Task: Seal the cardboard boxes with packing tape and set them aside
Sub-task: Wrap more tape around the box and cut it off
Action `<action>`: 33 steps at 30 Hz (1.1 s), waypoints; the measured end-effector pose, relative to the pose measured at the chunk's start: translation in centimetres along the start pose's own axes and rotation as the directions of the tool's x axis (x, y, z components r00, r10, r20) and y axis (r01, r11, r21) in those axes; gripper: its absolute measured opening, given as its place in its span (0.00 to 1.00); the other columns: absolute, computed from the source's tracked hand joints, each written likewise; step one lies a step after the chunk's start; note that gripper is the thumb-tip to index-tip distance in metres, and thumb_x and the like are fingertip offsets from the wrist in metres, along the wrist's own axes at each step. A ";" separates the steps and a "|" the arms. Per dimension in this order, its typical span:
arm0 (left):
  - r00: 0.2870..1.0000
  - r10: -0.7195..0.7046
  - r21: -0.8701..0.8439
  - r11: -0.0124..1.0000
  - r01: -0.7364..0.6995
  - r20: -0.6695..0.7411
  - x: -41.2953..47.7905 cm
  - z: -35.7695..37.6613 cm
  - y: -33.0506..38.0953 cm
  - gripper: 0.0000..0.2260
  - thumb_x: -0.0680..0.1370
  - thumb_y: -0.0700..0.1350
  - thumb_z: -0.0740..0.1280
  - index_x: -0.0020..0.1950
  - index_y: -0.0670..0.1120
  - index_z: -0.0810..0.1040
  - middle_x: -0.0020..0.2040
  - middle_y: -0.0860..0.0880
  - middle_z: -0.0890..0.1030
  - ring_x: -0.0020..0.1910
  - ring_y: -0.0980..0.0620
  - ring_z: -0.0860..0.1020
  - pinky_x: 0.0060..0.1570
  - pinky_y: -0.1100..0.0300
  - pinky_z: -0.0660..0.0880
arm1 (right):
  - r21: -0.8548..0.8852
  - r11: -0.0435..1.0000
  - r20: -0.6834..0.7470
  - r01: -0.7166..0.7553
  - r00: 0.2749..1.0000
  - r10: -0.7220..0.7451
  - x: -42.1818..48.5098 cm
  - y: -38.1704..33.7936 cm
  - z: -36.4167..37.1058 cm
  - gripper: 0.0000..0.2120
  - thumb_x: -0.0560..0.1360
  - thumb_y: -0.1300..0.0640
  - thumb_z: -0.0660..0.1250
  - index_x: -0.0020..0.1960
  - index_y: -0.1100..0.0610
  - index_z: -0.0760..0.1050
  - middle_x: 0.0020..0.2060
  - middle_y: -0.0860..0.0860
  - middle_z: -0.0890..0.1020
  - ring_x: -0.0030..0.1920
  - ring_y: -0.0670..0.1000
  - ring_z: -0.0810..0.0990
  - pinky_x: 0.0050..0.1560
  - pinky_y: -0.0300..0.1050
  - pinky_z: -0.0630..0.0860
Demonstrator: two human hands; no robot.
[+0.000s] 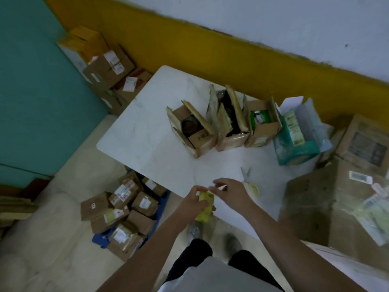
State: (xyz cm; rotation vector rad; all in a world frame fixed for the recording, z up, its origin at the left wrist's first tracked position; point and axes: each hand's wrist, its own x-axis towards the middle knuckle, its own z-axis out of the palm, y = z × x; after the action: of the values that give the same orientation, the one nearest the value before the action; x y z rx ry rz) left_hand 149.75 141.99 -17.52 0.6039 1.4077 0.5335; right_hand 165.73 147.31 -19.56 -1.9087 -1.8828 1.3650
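Left hand grips a yellow roll of packing tape right over the near edge of the white marble-look table. Right hand pinches a pale strip by its top, kinda blurry tho. Three open brown cardboard boxes sit in a row toward the far edge, with bare tabletop between them and the hands. Yellow-handled scissors lie just beside the right hand.

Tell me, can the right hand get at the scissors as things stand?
Probably yes. The scissors lie on the table just beside the right hand, nothing between them. But it seems to pinch the end of the tape roll held by the left hand, so it must let go first.
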 end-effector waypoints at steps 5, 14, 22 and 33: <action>0.999 0.035 0.129 0.991 -0.035 0.002 0.3 -0.8 0.6 0.12 0.77 0.39 0.64 0.58 0.47 0.69 0.47 0.38 0.83 0.41 0.45 0.84 0.46 0.45 0.80 | -0.065 0.996 -0.004 0.062 0.998 -0.063 0.0 -2.5 1.5 0.09 0.72 0.52 0.74 0.49 0.55 0.84 0.44 0.51 0.85 0.39 0.42 0.76 0.38 0.21 0.65; 0.994 -0.045 0.129 0.990 0.058 -0.101 -0.3 -1.9 -1.6 0.29 0.78 0.36 0.65 0.75 0.48 0.58 0.44 0.49 0.74 0.37 0.59 0.78 0.37 0.68 0.74 | -0.195 0.979 0.006 0.058 0.998 -0.058 -0.5 -2.7 4.8 0.05 0.74 0.62 0.67 0.44 0.59 0.82 0.42 0.53 0.83 0.45 0.51 0.81 0.41 0.36 0.69; 0.946 -0.209 0.170 0.952 0.255 -0.249 3.2 -3.2 -6.3 0.40 0.81 0.48 0.65 0.79 0.38 0.39 0.75 0.42 0.64 0.70 0.45 0.68 0.60 0.59 0.68 | -0.191 0.975 0.075 0.111 0.992 -0.098 3.0 -1.6 7.1 0.09 0.70 0.72 0.64 0.41 0.62 0.79 0.42 0.49 0.81 0.45 0.48 0.80 0.45 0.40 0.76; 0.940 -0.194 0.146 0.959 0.242 -0.281 13.1 -5.4 -12.6 0.19 0.70 0.56 0.72 0.55 0.45 0.78 0.54 0.44 0.82 0.53 0.44 0.80 0.58 0.43 0.76 | -0.471 0.856 0.079 0.214 0.976 -0.201 8.6 2.6 11.9 0.03 0.79 0.63 0.64 0.50 0.60 0.76 0.48 0.56 0.78 0.52 0.53 0.75 0.42 0.38 0.66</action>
State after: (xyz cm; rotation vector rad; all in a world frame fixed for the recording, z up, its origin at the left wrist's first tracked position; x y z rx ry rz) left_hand 145.51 141.81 -36.01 0.5217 1.7664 0.3183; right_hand 158.19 148.39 -32.36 -1.7949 -2.5399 0.9225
